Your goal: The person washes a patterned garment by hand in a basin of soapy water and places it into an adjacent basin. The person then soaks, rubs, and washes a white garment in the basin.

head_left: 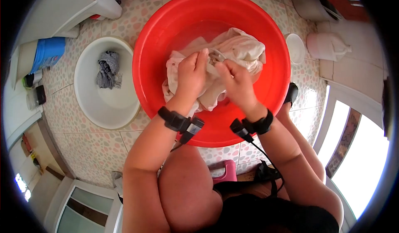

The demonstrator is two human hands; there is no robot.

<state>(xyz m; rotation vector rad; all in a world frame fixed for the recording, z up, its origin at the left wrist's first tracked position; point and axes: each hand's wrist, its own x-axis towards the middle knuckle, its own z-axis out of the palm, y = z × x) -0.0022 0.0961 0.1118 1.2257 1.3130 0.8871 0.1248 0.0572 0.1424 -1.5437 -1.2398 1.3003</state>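
Observation:
A large red basin (160, 29) holds a bunched white garment (245, 46), its exact kind unclear in the folds. My left hand (191, 76) is closed on part of the fabric, thumb pointing up. Close beside it on the right, my right hand (238, 83) pinches another bit of the same cloth. A short stretch of whitish fabric shows between the two sets of fingertips. Most of the garment rests in the basin under and beyond my hands. Both my wrists carry black straps with small devices and cables.
Left of the red basin stands a white tub (85, 104) with a crumpled grey cloth (108, 69) inside. To the right are a small white bowl (295, 49) and a pale plastic jug (328, 46). A pink stool (226, 172) shows below, on the patterned tile floor.

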